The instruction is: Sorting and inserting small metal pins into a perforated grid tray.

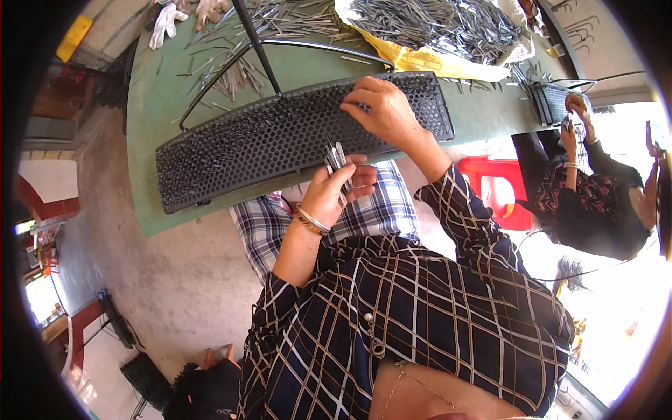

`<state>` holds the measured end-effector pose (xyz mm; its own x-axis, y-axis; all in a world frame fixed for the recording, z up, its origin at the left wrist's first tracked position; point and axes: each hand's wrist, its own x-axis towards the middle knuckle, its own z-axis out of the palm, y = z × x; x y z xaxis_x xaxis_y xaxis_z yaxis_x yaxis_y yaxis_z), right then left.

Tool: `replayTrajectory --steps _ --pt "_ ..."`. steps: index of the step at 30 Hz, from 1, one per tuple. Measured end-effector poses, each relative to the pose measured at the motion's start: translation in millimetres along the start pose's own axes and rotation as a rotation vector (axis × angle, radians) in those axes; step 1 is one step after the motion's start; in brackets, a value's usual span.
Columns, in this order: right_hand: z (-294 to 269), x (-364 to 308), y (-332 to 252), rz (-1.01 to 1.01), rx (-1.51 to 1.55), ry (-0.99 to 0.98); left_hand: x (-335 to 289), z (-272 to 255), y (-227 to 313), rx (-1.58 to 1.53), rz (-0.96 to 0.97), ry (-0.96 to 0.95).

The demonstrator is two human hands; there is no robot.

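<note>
In front of me on the green table, a long black rack (278, 155) with rows of round holes lies slightly slanted. Dark thin pieces (185, 164) stand packed in the holes at its left end and along its far edge. My left hand (323, 198), by the rack's near edge, is closed around a small bunch of slim metal strips (335, 155), their ends sticking up past the thumb. My right hand (387, 114) hovers over the right part of the rack, thumb and fingers pinched together. Whatever is between those fingertips is too small to make out.
A heap of metal strips (434, 28) lies on a yellow-edged sack (413, 59) at the back. Loose strips scatter on the green table (150, 105). A black metal frame (256, 43) rises behind the rack. Right: a red stool (500, 168) and a person (595, 189) working at another rack.
</note>
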<state>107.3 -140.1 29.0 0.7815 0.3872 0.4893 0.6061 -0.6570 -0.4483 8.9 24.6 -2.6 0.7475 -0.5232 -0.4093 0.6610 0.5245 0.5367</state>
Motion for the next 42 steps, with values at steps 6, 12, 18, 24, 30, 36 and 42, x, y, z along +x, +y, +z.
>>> replayTrajectory --steps 6,12,18,24,30,36,42 --pt "10 -2 -2 -0.03 -0.217 -0.075 0 -1 1 0.005 -0.019 0.016" --pt "11 4 -4 -0.023 -0.144 -0.062 -3 -3 0 -0.01 0.001 0.049" --pt "3 12 -15 0.009 -0.034 0.055 -6 4 -2 -0.011 -0.012 -0.042" --pt "10 -4 -9 0.227 0.065 0.126 -1 -1 -10 -0.057 -0.023 0.062" --pt "6 -2 -6 0.075 -0.075 0.125 -1 1 -10 -0.029 -0.001 0.075" --pt "15 -6 4 0.021 -0.105 -0.004 -2 0 -13 -0.049 0.009 0.089" --pt "-12 -6 -24 0.194 0.298 -0.158 -9 6 -9 0.065 0.055 0.09"
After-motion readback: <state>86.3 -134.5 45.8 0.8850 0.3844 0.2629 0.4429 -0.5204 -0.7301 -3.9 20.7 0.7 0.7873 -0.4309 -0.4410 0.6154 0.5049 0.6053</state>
